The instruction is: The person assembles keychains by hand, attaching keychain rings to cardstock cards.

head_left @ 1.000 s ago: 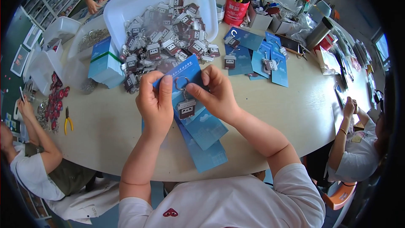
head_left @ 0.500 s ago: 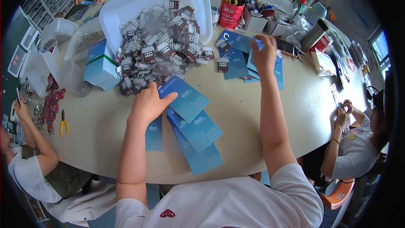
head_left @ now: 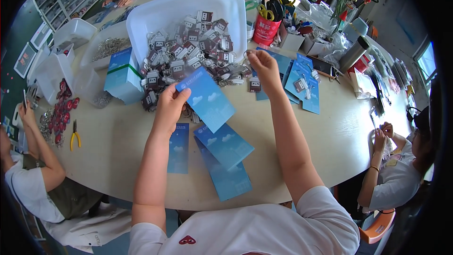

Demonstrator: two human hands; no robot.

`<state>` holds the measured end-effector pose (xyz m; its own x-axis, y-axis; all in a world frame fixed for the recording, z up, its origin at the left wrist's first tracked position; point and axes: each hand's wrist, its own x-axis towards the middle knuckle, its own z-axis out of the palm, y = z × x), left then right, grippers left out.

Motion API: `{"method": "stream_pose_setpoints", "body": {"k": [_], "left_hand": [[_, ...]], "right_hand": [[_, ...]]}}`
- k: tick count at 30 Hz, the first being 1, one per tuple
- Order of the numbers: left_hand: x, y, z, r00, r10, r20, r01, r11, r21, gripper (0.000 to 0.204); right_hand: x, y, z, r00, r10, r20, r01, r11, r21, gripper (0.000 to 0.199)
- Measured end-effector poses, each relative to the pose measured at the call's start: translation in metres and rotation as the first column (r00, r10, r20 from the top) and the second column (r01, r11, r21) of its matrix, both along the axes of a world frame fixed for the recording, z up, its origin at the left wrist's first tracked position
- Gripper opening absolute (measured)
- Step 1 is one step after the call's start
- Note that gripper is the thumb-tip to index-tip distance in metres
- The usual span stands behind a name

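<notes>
Head view: a blue card (head_left: pixel 206 99) was pinched by the left hand (head_left: pixel 169 108) at centre. At 1 o'clock, right hand (head_left: pixel 264 68) fingers were closed on a keyring, too small to make out, by the keychain pile (head_left: pixel 188 52).

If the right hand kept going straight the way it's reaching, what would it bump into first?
Probably the heap of keychains at the open edge of the white tub. The right hand points up and left towards it. Depth is hard to judge in this view.
</notes>
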<state>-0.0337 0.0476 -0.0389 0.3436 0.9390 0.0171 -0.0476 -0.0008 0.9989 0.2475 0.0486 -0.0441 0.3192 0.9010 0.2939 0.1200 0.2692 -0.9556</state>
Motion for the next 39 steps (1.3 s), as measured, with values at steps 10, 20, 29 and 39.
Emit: {"method": "stream_pose_setpoints", "body": {"k": [10,20,29,39], "left_hand": [[0.014,-0.034,0.032,0.99,0.058,0.126,-0.085,0.971,0.222,0.017],[0.028,-0.058,0.047,0.934,0.003,0.357,-0.08,0.976,0.202,0.017],[0.027,-0.067,0.054,0.893,-0.002,0.45,-0.095,0.977,0.192,0.019],[0.025,-0.065,0.058,0.781,0.146,0.607,-0.198,0.98,0.02,0.014]], "right_hand": [[-0.084,-0.055,0.071,0.97,0.213,-0.114,-0.205,0.976,0.075,0.02],[-0.114,-0.074,0.065,0.781,-0.225,0.583,-0.045,0.91,0.411,0.032],[-0.117,-0.083,0.074,0.725,-0.263,0.637,-0.066,0.894,0.444,0.034],[-0.132,-0.083,0.061,0.636,-0.357,0.684,-0.141,0.818,0.558,0.021]]}}
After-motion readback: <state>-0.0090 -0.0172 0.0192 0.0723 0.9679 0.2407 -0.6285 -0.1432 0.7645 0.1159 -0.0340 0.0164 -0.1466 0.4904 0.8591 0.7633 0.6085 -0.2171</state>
